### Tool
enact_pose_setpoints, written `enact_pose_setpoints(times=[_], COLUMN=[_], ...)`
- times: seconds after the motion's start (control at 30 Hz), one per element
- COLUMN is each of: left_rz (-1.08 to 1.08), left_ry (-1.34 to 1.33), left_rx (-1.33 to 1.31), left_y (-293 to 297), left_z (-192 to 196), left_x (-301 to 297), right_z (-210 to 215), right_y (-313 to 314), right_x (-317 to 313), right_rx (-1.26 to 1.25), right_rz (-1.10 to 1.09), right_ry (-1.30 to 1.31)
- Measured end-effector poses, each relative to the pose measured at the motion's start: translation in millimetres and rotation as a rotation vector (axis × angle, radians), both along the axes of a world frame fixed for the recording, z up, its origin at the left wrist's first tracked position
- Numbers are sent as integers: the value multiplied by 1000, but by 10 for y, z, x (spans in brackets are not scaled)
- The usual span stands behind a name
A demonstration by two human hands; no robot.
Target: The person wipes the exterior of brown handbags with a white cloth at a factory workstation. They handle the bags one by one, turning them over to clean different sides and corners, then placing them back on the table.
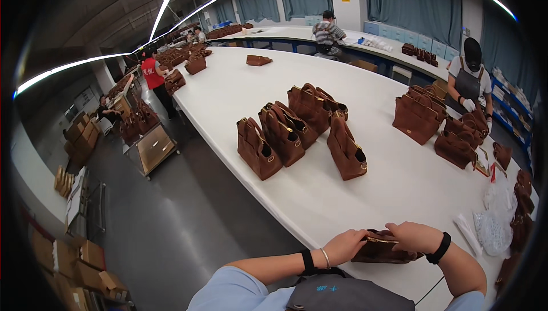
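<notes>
A brown handbag point(379, 255) with a gold-toned zipper along its top rests at the near edge of the white table point(411, 191), close to my body. My left hand point(345, 248) grips the bag's top edge at the left, fingertips pinched by the zipper's end. From the right, my right hand point(412, 237) holds the upper rim, its fingers partly hidden behind and inside the bag. Beyond my hands stand several similar brown handbags point(311, 108), upright with gold-toned zippers. One of them point(346, 148) stands a little apart, nearest to me.
To the right are more brown bags point(419, 114), clear plastic bags point(495, 219) and a white strip point(468, 234). A gloved person point(472, 77) works across there. Left of the table, a person in a red vest point(152, 74) stands near a cart point(154, 148). Cardboard boxes point(85, 259) are stacked lower left.
</notes>
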State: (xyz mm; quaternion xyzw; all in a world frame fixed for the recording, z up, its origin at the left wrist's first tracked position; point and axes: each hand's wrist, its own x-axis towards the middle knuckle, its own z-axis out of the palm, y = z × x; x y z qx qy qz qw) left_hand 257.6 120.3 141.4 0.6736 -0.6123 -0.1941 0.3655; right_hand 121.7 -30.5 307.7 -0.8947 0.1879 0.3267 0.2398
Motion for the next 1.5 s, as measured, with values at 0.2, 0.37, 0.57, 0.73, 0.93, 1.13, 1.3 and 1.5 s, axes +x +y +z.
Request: enact_pose_setpoints(times=[0.2,0.37,0.57,0.73,0.93,1.13,1.3,1.5], left_rz=[4,83,244,313,414,450,384,347], left_ry=[759,811,621,361,177,275,375,31], left_rx=[214,220,154,58,-59,-38,-9,-358], left_y=[-253,-292,-316,-421,-506,-481,-484,-172], left_z=[-251,-243,-81,-155,-260,-189,-181,-125], left_x=[-79,-24,-2,-28,49,448,624,587], right_z=[-542,-723,-908,-1071,-1148,-910,-986,-1084], right_y=[-278,-268,-163,-209,-497,-1065,-1181,-911], right_x=[-9,145,245,263,-139,-1127,-1479,-1346], right_rx=[-178,-105,-130,49,-12,-12,258,-275], right_rz=[436,385,395,57,-78,-305,-668,-425], right_ry=[-178,-346,-404,-468,-471,-257,-219,-778])
